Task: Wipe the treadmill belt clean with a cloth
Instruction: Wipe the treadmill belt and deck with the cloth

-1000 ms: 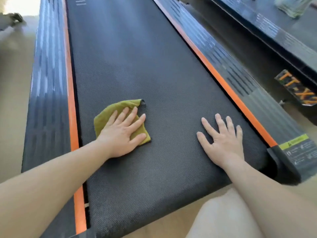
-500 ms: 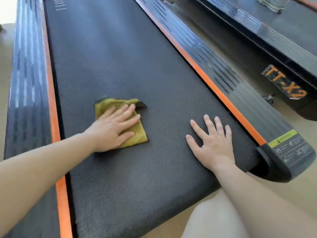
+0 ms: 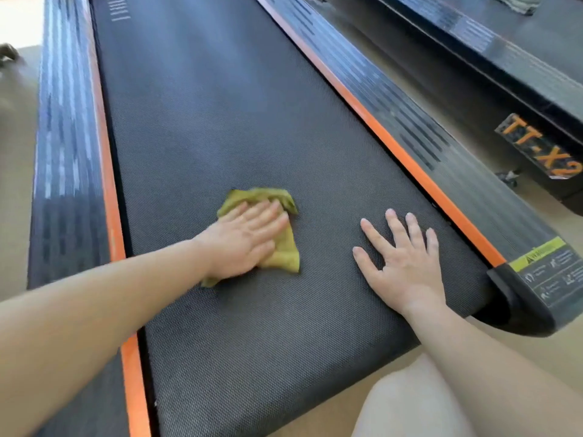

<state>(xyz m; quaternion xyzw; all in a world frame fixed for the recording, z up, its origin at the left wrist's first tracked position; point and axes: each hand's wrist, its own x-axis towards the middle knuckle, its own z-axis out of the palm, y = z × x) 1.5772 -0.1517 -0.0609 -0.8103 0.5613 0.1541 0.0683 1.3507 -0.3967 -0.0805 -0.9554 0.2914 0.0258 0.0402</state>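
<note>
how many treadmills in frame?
2. One fills the centre, where the left hand presses a yellow cloth on its belt; a second treadmill lies at upper right, cut off by the frame. Others may be out of view.

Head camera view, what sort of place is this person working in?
Likely a gym or fitness room, though a showroom is possible. A long treadmill belt with an orange-trimmed side rail fills the view, and a second dark machine marked TT-X2 stands beside it.
</note>
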